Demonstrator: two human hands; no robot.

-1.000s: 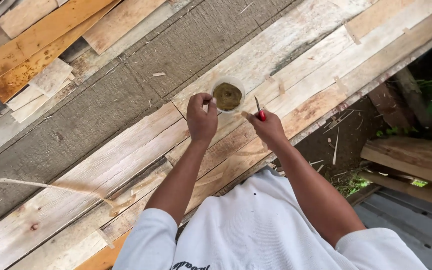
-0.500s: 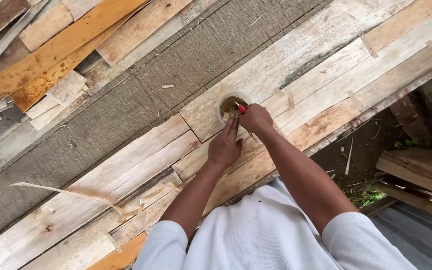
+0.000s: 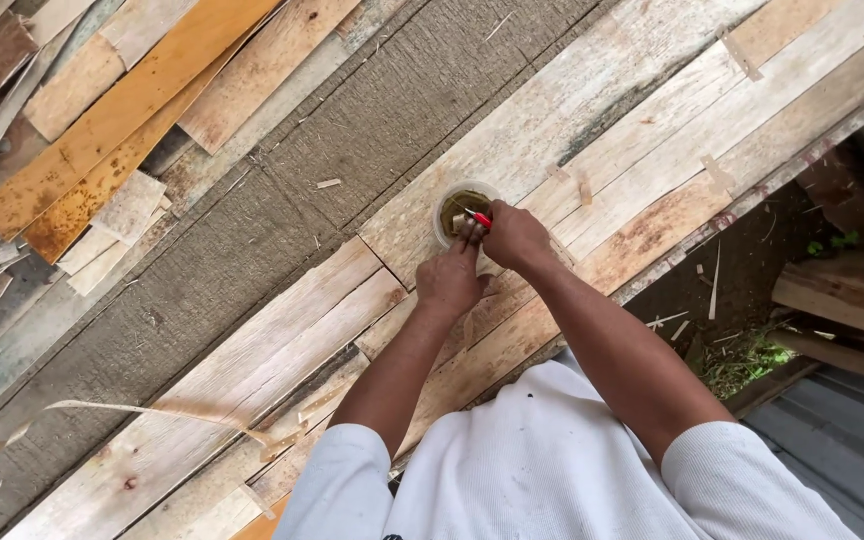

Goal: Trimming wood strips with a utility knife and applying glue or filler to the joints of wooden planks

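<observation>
Right hand (image 3: 514, 236) pinches a red-handled tool (image 3: 479, 218) into the tub (image 3: 464, 209); left hand (image 3: 449, 282), fingers together at 6 o'clock, steadies it; a slip could tip it.

Both arms outstretched, left hand (image 3: 449, 281) and right hand (image 3: 514, 237) touching, fingers curled.

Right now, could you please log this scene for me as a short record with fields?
Surface: rough wooden planks
Container: small white cup of brownish-green paste, standing on the planks
Right hand: holds a red-handled tool, its tip over the cup
Left hand: fingers reach the cup's near rim
Offcuts: loose boards piled at upper left
Clothing: white shirt
</observation>
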